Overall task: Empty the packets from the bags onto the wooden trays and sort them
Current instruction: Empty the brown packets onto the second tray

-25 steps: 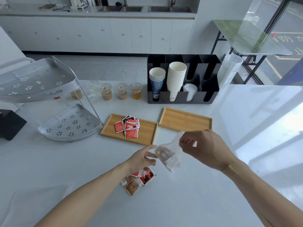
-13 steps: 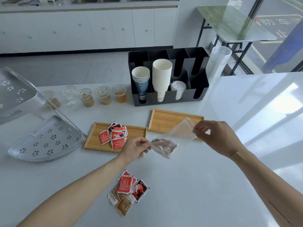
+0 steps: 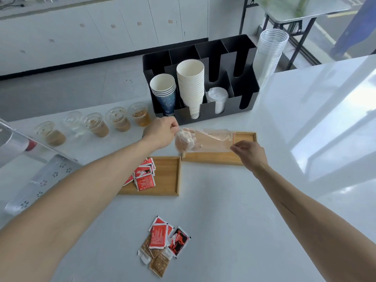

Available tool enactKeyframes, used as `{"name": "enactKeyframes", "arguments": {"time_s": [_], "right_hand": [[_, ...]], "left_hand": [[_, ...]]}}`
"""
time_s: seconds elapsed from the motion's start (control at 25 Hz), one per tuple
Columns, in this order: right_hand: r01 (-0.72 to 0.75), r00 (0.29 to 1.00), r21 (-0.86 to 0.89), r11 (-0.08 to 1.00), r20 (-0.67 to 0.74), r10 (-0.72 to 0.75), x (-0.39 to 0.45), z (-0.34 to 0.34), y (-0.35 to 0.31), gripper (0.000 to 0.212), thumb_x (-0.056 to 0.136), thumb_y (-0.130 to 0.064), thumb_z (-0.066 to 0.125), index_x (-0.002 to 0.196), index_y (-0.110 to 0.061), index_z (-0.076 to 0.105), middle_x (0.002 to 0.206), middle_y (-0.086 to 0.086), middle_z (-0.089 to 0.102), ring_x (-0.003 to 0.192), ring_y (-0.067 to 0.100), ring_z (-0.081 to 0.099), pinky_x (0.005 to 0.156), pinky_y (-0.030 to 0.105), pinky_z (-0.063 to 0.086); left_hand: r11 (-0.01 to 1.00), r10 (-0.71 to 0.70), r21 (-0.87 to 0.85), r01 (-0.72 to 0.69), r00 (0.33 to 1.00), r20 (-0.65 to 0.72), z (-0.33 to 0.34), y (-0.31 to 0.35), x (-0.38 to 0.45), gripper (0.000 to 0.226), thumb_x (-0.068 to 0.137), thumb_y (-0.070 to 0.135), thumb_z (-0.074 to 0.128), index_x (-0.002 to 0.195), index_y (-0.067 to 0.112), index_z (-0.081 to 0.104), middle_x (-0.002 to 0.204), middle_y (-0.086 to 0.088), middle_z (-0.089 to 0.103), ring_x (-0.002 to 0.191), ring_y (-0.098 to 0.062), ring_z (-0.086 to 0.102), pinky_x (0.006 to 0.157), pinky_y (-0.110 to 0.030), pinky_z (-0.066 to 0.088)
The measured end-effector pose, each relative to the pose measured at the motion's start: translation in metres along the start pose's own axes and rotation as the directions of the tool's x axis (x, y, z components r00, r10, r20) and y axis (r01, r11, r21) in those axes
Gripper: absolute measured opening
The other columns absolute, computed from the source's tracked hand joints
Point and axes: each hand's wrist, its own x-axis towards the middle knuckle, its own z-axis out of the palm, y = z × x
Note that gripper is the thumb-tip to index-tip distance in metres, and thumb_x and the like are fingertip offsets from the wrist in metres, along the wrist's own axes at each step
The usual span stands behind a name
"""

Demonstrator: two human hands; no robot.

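A clear zip bag (image 3: 205,139) with pale packets bunched at its left end hangs stretched sideways over the right wooden tray (image 3: 215,158). My left hand (image 3: 161,131) pinches the bag's closed bottom end; my right hand (image 3: 247,152) grips its open mouth near the red seal. The left wooden tray (image 3: 168,176) holds a stack of red packets (image 3: 143,176), partly hidden by my left forearm. A loose pile of red, black and brown packets (image 3: 163,244) lies on the white counter near me.
A black cup organizer (image 3: 201,80) with paper cups stands behind the trays, and a stack of clear cups (image 3: 269,51) leans at its right. Several lidded drink cups (image 3: 118,120) line the back left. A clear perforated shelf rack (image 3: 40,180) sits at left.
Both hands carried the bag forward from over the counter to above the right tray. The bag went from hanging down to stretched flat, with the packets toward the left hand's end.
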Motion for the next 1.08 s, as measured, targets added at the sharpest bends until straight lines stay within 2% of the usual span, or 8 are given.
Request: {"name": "enactKeyframes", "arguments": {"time_s": [0.12,0.2,0.32,0.44,0.6,0.8,0.96,1.08], "right_hand": [[-0.106,0.994,0.058,0.993,0.032,0.105,0.011,0.013,0.013,0.018,0.085,-0.034,0.064,0.092,-0.023,0.075,0.092,-0.003,0.072,0.089,0.023,0.065,0.074,0.037,0.055],[-0.172,0.985,0.124,0.977,0.050,0.167,0.015,0.020,0.019,0.014,0.080,-0.036,0.065,0.085,-0.026,0.075,0.087,-0.002,0.072,0.081,0.022,0.063,0.072,0.039,0.056],[-0.230,0.973,0.241,0.943,0.065,0.221,0.016,0.028,0.021,0.013,0.081,-0.031,0.067,0.085,-0.022,0.074,0.080,-0.002,0.070,0.073,0.018,0.058,0.064,0.032,0.050],[-0.286,0.958,0.369,0.884,0.104,0.267,0.015,0.033,0.017,0.011,0.086,-0.025,0.066,0.089,-0.016,0.072,0.079,0.000,0.067,0.068,0.016,0.056,0.058,0.028,0.047],[-0.324,0.946,0.468,0.822,0.138,0.295,0.015,0.041,0.012,0.009,0.088,-0.023,0.066,0.083,-0.016,0.069,0.078,0.002,0.065,0.066,0.017,0.053,0.054,0.025,0.044],[-0.360,0.933,0.523,0.772,0.179,0.313,0.015,0.047,0.010,0.012,0.089,-0.022,0.066,0.078,-0.018,0.067,0.077,0.002,0.064,0.063,0.016,0.052,0.054,0.024,0.042],[-0.377,0.926,0.549,0.746,0.198,0.322,0.014,0.047,0.007,0.014,0.089,-0.022,0.067,0.076,-0.019,0.066,0.076,0.001,0.063,0.062,0.014,0.052,0.055,0.025,0.041],[-0.380,0.924,0.557,0.739,0.207,0.320,0.016,0.048,0.005,0.010,0.090,-0.023,0.067,0.082,-0.018,0.066,0.078,0.001,0.064,0.063,0.013,0.053,0.056,0.025,0.043]], "left_hand": [[0.993,0.048,0.106,-0.050,0.999,0.022,-0.003,0.019,0.016,0.013,0.092,0.026,0.050,0.081,0.027,0.058,0.094,-0.002,0.070,0.089,-0.028,0.063,0.076,-0.043,0.055],[0.982,0.061,0.174,-0.067,0.997,0.038,-0.008,0.029,0.024,0.011,0.093,0.025,0.049,0.088,0.025,0.059,0.094,-0.001,0.067,0.089,-0.028,0.061,0.073,-0.039,0.052],[0.946,0.074,0.310,-0.091,0.995,0.068,-0.020,0.046,0.030,0.013,0.092,0.021,0.047,0.095,0.023,0.060,0.095,-0.001,0.060,0.086,-0.026,0.054,0.069,-0.035,0.042],[0.919,0.090,0.374,-0.125,0.990,0.108,-0.030,0.060,0.035,0.014,0.091,0.017,0.046,0.090,0.020,0.059,0.099,-0.001,0.065,0.091,-0.027,0.059,0.071,-0.035,0.045],[0.861,0.100,0.478,-0.175,0.979,0.178,-0.042,0.075,0.046,0.013,0.095,0.019,0.047,0.096,0.019,0.060,0.103,-0.003,0.064,0.096,-0.029,0.059,0.073,-0.038,0.047],[0.807,0.125,0.548,-0.221,0.970,0.208,-0.046,0.088,0.051,0.017,0.097,0.019,0.047,0.102,0.015,0.063,0.101,-0.006,0.066,0.096,-0.031,0.061,0.072,-0.036,0.046],[0.806,0.122,0.550,-0.219,0.971,0.208,-0.049,0.092,0.051,0.017,0.097,0.021,0.047,0.100,0.016,0.062,0.102,-0.006,0.066,0.098,-0.031,0.061,0.073,-0.037,0.047],[0.808,0.129,0.542,-0.230,0.967,0.218,-0.053,0.094,0.051,0.018,0.097,0.022,0.046,0.100,0.015,0.062,0.102,-0.007,0.066,0.098,-0.031,0.060,0.074,-0.037,0.047]]}}
